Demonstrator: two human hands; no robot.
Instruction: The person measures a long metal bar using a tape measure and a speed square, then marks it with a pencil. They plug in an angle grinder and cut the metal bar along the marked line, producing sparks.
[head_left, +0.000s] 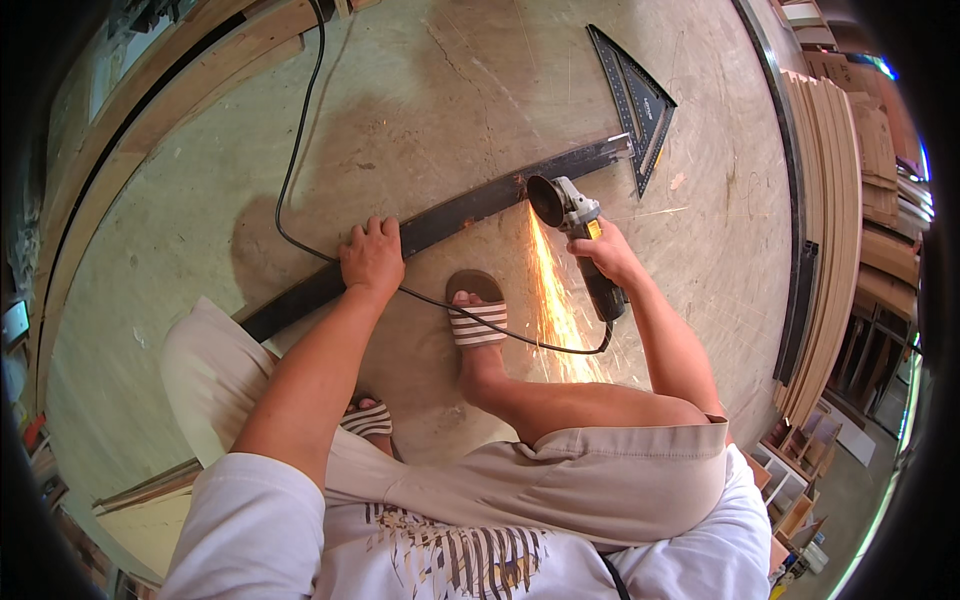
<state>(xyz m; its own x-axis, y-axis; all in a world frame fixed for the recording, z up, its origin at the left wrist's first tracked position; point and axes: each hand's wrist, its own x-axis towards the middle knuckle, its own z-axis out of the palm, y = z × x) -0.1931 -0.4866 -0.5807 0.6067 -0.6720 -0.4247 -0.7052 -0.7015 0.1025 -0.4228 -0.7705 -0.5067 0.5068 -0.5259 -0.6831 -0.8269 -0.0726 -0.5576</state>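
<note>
A long dark metal bar (450, 218) lies slantwise on the floor, from lower left to upper right. My left hand (373, 256) grips it left of its middle, fingers curled over the far edge. In my right hand (610, 252) is an angle grinder (595, 262), held by its yellow and black body. The grinder's disc (545, 200) meets the bar's near edge right of the middle. A stream of orange sparks (555, 300) shoots from there back toward me. The black power cord (470, 312) loops from the grinder past my left hand and away to the far left.
A black triangular square (640, 110) lies beyond the bar's right end. My sandalled foot (478, 310) stands close to the sparks and under the cord. Stacked boards (825, 220) line the right side, and long wooden beams (140, 140) run along the left.
</note>
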